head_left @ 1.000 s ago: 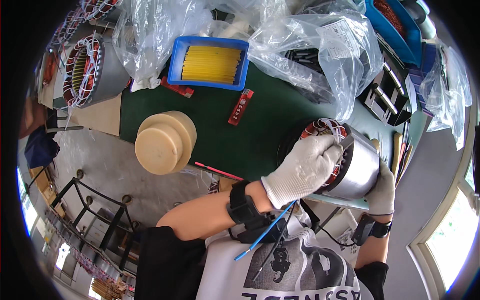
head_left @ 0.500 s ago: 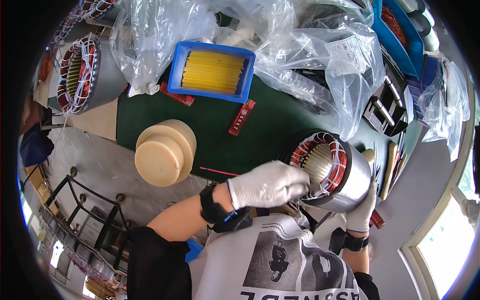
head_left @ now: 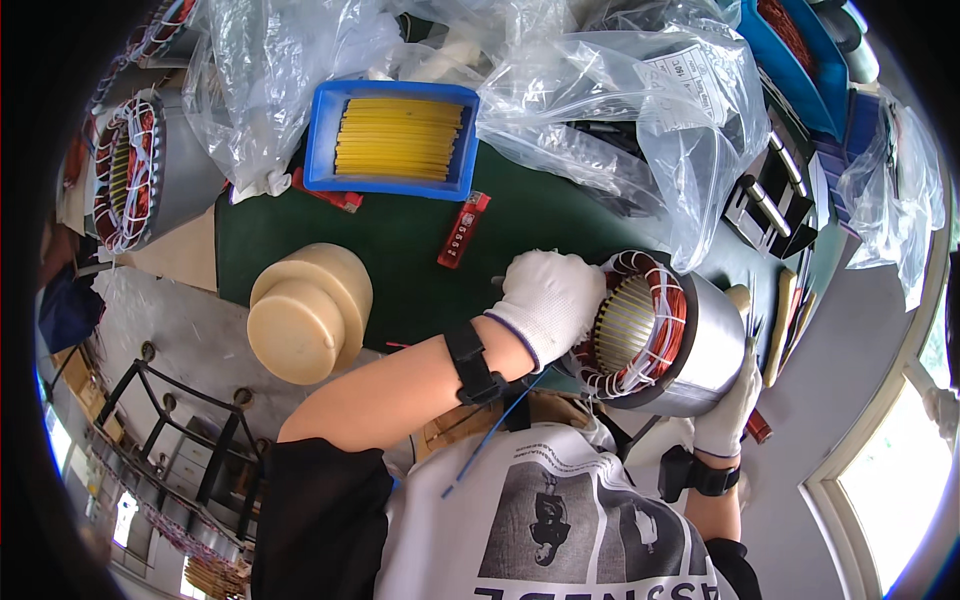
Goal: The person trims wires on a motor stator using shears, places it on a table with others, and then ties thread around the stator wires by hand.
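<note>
A motor stator lies on its side at the right of the green table, its wound end turned to the left. Red-brown windings bound with white lacing ring its slotted bore. My left hand, in a white glove, is closed at the left edge of the windings. Whatever its curled fingers hold is hidden; a small dark tip shows beside them. My gloved right hand grips the grey housing from the right, fingers along its side. A thin blue strand hangs below my left wrist.
A cream stepped cylinder stands at the table's near left edge. Behind it are a blue bin of yellow strips and a red box cutter. Clear plastic bags cover the back. Another stator lies far left.
My left hand has moved up and away from the bore's lower edge to the windings' left side, its fingers now curled. The view has shifted slightly; my right hand stays on the housing.
</note>
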`<state>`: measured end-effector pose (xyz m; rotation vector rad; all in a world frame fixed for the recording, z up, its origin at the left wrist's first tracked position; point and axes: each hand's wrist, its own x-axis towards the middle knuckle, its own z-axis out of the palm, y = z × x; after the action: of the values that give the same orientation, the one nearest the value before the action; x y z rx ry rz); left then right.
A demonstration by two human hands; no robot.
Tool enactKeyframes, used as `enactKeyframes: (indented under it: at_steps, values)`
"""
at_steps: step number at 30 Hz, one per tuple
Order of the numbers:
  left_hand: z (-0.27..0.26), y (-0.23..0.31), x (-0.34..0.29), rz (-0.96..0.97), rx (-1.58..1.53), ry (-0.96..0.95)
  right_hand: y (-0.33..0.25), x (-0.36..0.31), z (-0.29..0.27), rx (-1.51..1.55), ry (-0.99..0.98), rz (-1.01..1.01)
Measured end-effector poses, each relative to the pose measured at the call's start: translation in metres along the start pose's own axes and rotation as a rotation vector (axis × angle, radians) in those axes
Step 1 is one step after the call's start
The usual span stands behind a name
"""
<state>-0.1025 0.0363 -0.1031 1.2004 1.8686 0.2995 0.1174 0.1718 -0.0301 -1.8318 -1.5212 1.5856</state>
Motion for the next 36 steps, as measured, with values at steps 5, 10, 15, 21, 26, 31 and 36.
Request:
enactKeyframes:
  at_steps: [5, 10, 15, 21, 26, 31, 36]
  values:
    - [-0.007, 0.001, 0.006, 0.084, 0.065, -0.022, 0.018, 0.0, -0.017, -0.327, 0.025, -0.22]
    - [-0.005, -0.007, 0.013, 0.133, 0.072, -0.023, 0.018, -0.003, -0.013, -0.859, 0.009, -0.72]
    - [0.004, -0.003, 0.004, 0.038, -0.052, -0.032, -0.001, -0.007, 0.011, -0.141, 0.07, -0.202]
    - [0.021, -0.009, -0.005, 0.035, -0.111, 0.075, 0.003, -0.004, 0.011, -0.042, 0.142, -0.112]
    - [0.01, -0.007, -0.006, 0.049, -0.105, 0.026, 0.005, -0.005, 0.007, -0.071, 0.098, -0.141]
    - [-0.005, -0.007, 0.005, 0.049, -0.077, -0.102, -0.004, -0.006, 0.016, -0.03, 0.094, -0.108]
    - [-0.002, -0.008, 0.01, 0.069, -0.072, -0.095, 0.001, 0.0, 0.006, -0.109, 0.062, -0.103]
